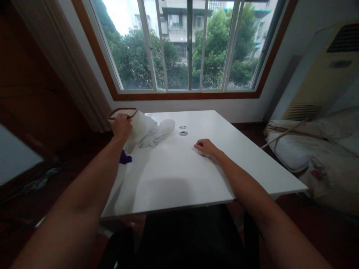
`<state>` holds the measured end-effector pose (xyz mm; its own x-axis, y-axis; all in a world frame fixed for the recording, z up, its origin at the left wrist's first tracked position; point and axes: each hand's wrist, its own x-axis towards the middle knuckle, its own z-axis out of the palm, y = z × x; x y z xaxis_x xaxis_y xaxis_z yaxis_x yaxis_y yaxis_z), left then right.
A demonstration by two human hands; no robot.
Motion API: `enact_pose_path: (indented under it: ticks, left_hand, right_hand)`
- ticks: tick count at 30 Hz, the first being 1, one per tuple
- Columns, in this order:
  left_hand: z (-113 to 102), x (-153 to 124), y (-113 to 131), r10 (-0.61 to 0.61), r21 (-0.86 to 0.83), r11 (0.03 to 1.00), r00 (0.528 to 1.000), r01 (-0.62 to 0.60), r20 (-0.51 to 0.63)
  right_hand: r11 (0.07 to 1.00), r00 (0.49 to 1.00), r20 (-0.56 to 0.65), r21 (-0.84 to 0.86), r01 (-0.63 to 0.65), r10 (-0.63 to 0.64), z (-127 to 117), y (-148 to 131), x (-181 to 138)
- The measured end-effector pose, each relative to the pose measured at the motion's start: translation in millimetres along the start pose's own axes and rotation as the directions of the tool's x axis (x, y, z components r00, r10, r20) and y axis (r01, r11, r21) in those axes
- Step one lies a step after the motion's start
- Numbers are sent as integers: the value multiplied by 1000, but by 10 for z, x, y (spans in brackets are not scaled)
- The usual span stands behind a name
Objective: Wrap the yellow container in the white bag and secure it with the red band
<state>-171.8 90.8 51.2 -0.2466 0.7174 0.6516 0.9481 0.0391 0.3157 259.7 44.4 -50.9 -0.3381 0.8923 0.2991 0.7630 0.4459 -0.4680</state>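
At the table's far left corner is a cream, soft-looking basket (137, 125) with a dark red rim. My left hand (122, 127) is at its near side, fingers closed at the rim. A crumpled translucent plastic bag (157, 133) lies to the right of the basket. Something purple (126, 157), its kind unclear, shows beside my left forearm, partly hidden by it. My right hand (206, 147) is on or just over the white table (168, 168), fingers curled in; whether they hold anything small cannot be made out.
Two small round discs (183, 133) are at the table's middle, beyond my right hand. Beyond the table is a wide window (189, 48). Large whitish sacks (322, 160) with a thin stick (283, 132) on them lie to the right. A tall air conditioner (311, 82) stands behind them.
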Motion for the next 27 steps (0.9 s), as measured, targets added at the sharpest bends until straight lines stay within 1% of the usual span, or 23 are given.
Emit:
enact_pose_path:
  ticks: [2, 4, 7, 8, 11, 14, 16, 19, 21, 23, 27]
  left_hand:
    - [-80, 33, 54, 49, -56, 997, 994, -54, -93]
    - [-173, 39, 170, 138, -66, 986, 976, -151, -171]
    - [-291, -55, 465, 284, -13, 956, 935, -293, -210]
    - [-311, -118, 585, 328, 6, 943, 923, -333, -202]
    - [-289, -379, 946, 393, 16, 917, 898, -398, -198]
    - [-172, -678, 1236, 463, -11, 882, 871, -471, -164]
    - [-81, -863, 1371, 516, -36, 851, 847, -524, -127]
    - [36, -1094, 1504, 591, -69, 800, 803, -596, -80]
    - [94, -1210, 1560, 626, -74, 775, 778, -628, -51]
    - [133, -1298, 1604, 647, -69, 759, 761, -648, -33]
    - [140, -1430, 1672, 682, -45, 730, 731, -682, -15]
  right_hand:
    - [1000, 1000, 6, -3, -11, 11, -10, -7, 1]
    - [1000, 1000, 5, 0, -18, 18, -23, -15, 1]
    - [1000, 1000, -7, 19, -11, 11, -51, -22, -4]
    - [1000, 1000, -17, 25, -6, 7, -63, -22, -5]
    - [999, 998, -68, 43, 4, -1, -96, -17, -8]
    - [997, 992, -126, 75, 13, -4, -130, -24, -8]
    - [994, 983, -182, 96, 43, -25, -156, -51, -13]
    - [989, 957, -281, 105, 107, -74, -197, -142, -42]
    - [986, 941, -320, 85, 144, -110, -216, -233, -75]
    - [984, 933, -326, 44, 175, -151, -220, -331, -111]
    - [973, 933, -277, -53, 226, -231, -174, -480, -154]
